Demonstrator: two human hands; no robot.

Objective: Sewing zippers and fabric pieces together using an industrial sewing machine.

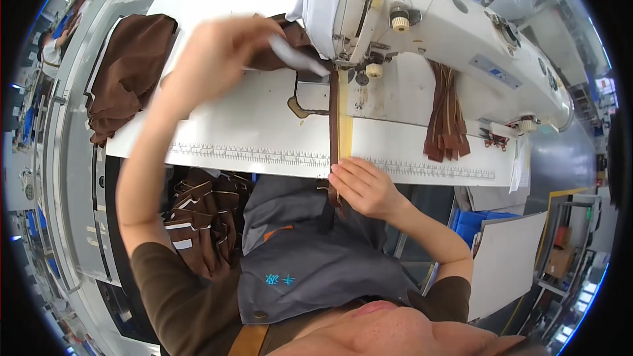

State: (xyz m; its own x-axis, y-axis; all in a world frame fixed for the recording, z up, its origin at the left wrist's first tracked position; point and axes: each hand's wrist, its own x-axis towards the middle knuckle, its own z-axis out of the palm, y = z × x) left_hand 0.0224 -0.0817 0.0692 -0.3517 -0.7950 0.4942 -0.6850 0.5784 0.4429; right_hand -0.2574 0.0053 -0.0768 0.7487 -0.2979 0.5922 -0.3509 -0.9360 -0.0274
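A white sewing machine stands over the white table, with a long narrow brown fabric strip running from under its needle area to the near table edge. My right hand is at that edge, its fingers closed on the strip, whose end hangs below. Raised left of the machine head, my left hand is smeared by motion, so its grip is unclear. Beside its fingers are a blurred white piece and dark brown fabric. Yellow tape lies along the strip's right side.
Brown fabric pieces lie stacked at the table's left. Several brown strips hang together under the machine arm. A ruler follows the near edge. More brown pieces sit below the table, left of my grey apron.
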